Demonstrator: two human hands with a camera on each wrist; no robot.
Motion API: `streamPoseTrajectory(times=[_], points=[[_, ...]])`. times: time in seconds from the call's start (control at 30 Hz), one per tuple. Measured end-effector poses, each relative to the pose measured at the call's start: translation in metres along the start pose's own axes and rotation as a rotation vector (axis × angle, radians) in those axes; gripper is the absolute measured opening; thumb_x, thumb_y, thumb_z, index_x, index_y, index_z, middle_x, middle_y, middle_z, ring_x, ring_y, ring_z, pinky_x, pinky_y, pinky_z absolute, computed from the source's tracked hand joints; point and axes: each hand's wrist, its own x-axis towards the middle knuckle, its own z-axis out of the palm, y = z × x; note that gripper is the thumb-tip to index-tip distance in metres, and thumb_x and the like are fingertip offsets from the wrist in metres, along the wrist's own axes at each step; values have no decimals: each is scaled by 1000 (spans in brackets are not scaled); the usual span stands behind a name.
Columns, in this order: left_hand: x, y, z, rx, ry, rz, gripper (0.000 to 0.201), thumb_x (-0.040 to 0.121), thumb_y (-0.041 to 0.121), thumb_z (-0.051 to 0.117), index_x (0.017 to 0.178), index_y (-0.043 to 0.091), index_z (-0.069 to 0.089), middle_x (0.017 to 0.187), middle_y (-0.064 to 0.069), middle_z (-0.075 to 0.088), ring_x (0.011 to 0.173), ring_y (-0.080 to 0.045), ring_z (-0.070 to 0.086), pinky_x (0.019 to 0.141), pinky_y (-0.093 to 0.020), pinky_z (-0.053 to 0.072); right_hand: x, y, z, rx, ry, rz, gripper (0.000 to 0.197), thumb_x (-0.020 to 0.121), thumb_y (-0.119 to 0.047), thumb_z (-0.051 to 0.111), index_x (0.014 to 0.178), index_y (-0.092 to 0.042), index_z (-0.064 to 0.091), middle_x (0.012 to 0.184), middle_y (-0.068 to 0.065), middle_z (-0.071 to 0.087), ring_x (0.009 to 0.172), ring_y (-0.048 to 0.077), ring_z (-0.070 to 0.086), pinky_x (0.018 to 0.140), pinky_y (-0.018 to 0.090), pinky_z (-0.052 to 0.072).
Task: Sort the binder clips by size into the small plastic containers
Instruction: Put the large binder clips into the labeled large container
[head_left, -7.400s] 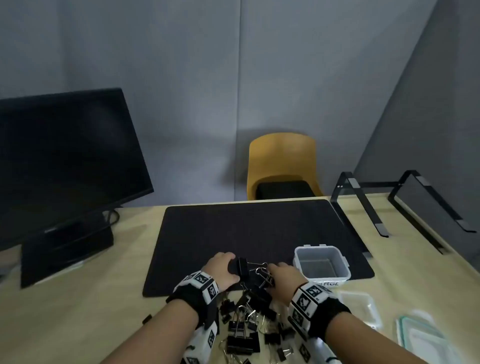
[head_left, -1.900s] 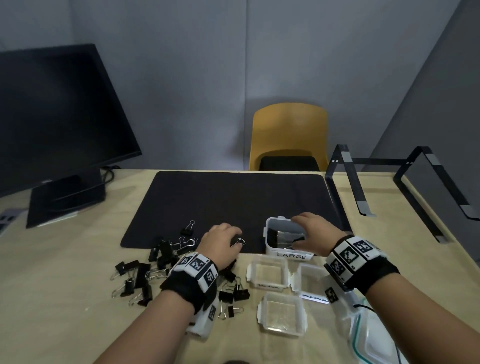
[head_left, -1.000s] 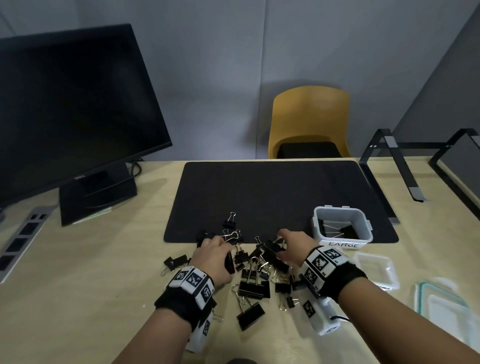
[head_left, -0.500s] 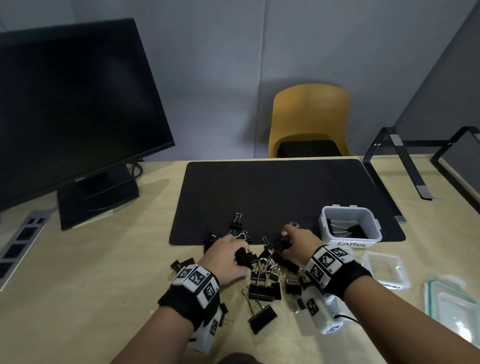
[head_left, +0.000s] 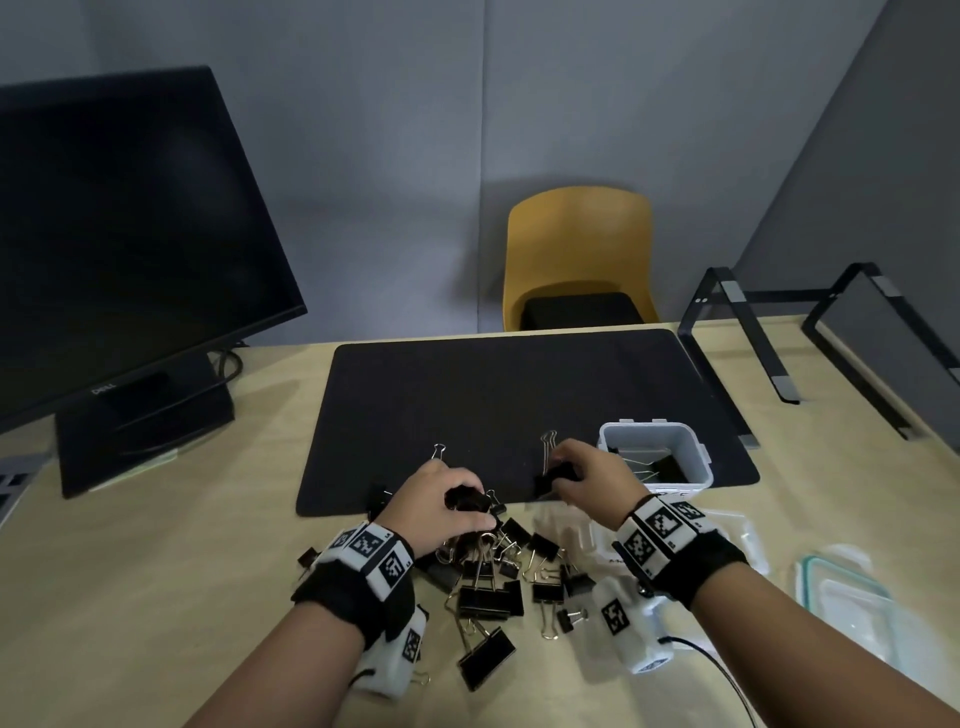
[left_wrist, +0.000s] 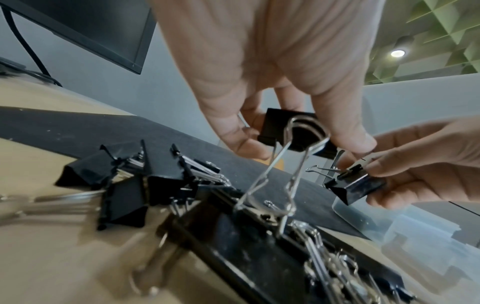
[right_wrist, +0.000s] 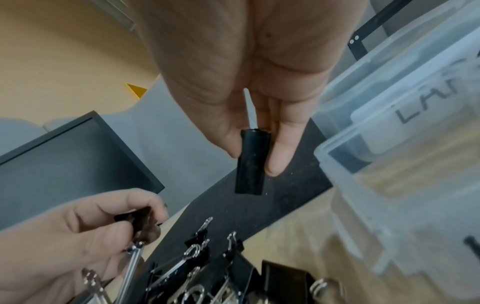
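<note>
A heap of black binder clips (head_left: 493, 577) lies on the desk at the near edge of the black mat (head_left: 509, 405). My left hand (head_left: 457, 512) pinches a large black clip (left_wrist: 288, 131) just above the heap. My right hand (head_left: 563, 475) pinches another large black clip (right_wrist: 252, 162) between thumb and fingers, lifted over the mat's front edge, left of the clear container labelled LARGE (head_left: 691, 457), which holds large clips. The same clip (left_wrist: 355, 188) shows in the left wrist view.
Other clear small containers (head_left: 737, 535) and lids (head_left: 847, 592) lie to the right on the wooden desk. A monitor (head_left: 119, 249) stands at the left, a black metal stand (head_left: 769, 332) at the back right, a yellow chair (head_left: 579, 254) behind the desk.
Both hands have each picked a large clip out of the heap. The right hand rose and moved right toward the LARGE container; the left hand stays over the heap.
</note>
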Motion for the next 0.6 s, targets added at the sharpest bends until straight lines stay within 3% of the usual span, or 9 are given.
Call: streamPoseTrajectory(times=[0.1,0.17,0.23,0.43,0.6], points=[[5,9,-1,-22,22,8,22,74,41,75,91,35,62,101,4,49,91,-6,51,76,-18,40,-4,5,-13,63,49,-31,23,83,-13,59,104,-23,58,79,-11,57,74,9,56,65,15,43],[8,14,-1,-20,36,13,23,73,41,75,92,33,63,100,3,49,90,-9,53,76,-20,43,-6,10,-22,134,71,-32,22,82,-14,61,99,-26,55,88,-3,63,80,16,63,75,28,52],[12,19,1,-18,57,11,24,72,43,76,90,34,63,98,3,49,90,-11,54,79,-25,48,-9,15,-32,173,100,-30,23,82,-15,62,100,-25,53,93,0,64,83,20,64,80,36,53],[19,39,8,5,114,-7,24,73,45,75,89,33,62,92,6,49,89,-10,53,74,-20,41,-13,36,-68,337,147,19,20,81,-9,65,95,-21,57,84,4,65,71,21,65,75,39,58],[25,55,13,-17,188,-57,26,73,42,76,93,32,63,93,7,48,88,-7,52,68,-16,38,-11,61,-100,315,123,-9,25,79,-12,67,87,-33,58,94,0,66,82,22,67,78,39,57]])
